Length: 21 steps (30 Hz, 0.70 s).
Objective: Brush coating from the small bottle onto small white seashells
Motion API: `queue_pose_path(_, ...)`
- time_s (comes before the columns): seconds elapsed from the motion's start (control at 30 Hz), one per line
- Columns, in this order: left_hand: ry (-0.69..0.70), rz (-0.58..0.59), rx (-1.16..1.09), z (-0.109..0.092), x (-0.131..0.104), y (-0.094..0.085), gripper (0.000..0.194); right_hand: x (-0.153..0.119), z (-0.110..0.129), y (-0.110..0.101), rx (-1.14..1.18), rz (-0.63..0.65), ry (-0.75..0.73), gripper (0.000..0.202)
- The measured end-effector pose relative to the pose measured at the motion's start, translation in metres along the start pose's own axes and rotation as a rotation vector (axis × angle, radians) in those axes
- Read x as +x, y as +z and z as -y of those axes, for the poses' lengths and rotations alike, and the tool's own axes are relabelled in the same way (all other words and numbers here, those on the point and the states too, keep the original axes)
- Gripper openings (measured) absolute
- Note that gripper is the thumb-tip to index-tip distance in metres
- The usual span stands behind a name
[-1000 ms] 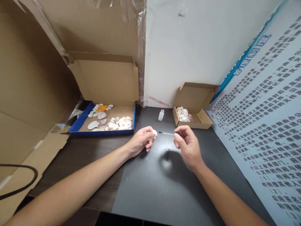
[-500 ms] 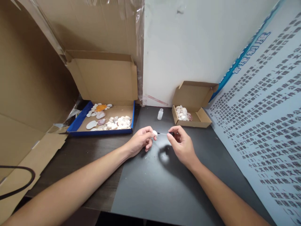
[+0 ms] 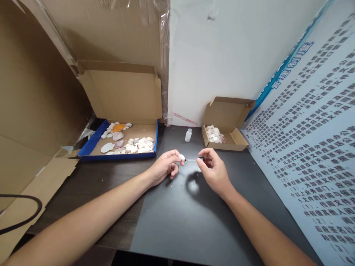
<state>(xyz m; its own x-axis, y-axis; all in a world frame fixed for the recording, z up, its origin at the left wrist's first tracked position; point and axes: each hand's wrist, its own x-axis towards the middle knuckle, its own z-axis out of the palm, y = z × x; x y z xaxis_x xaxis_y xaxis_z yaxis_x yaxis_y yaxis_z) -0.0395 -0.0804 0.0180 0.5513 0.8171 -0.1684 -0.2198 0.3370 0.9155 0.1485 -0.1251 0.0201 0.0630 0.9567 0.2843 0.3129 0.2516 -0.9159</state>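
Note:
A small white shell (image 3: 182,157) is pinched between the thumb and fingers of my left hand (image 3: 166,164). My right hand (image 3: 213,168) grips the black cap (image 3: 201,158) of a thin clear brush, partly hidden by the fingers. The dark tip of that brush (image 3: 191,160) points left and meets the lower edge of the shell. Behind the hands, a small glass bottle (image 3: 188,135) with whitish contents stands upright and uncapped on the dark mat (image 3: 177,218).
At the back left, an open blue-edged box (image 3: 119,156) holds many shells (image 3: 141,145) and an orange one (image 3: 118,128). A smaller cardboard box (image 3: 231,146) with shells stands back right. Cardboard (image 3: 24,111) and a printed poster (image 3: 310,147) flank the table.
The brush has tilted and its tip has moved slightly down along the shell's edge. Both hands stay nearly in place, while the view has shifted slightly.

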Motion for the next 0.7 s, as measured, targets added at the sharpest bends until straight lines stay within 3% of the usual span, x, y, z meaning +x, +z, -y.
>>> queue_pose_path(0.1,-0.003,-0.004,-0.007,0.0003,0.0002,-0.0008,0.018,-0.0005,0.0009,-0.0002,-0.003,-0.043,-0.035,0.014)
queue_pose_path(0.43,-0.004,-0.028,-0.012,0.0003,0.0001,-0.0016,0.018,0.0003,-0.0025,0.0007,0.058,0.001,-0.025,0.01)
queue_pose_path(0.6,-0.001,-0.027,0.009,-0.0012,-0.0003,-0.0016,0.018,-0.0016,0.0037,0.0009,-0.083,-0.017,-0.064,0.008)
queue_pose_path(0.7,-0.001,-0.028,0.014,-0.0021,-0.0006,-0.0014,0.018,-0.0022,0.005,0.0004,-0.045,-0.03,-0.081,0.007)
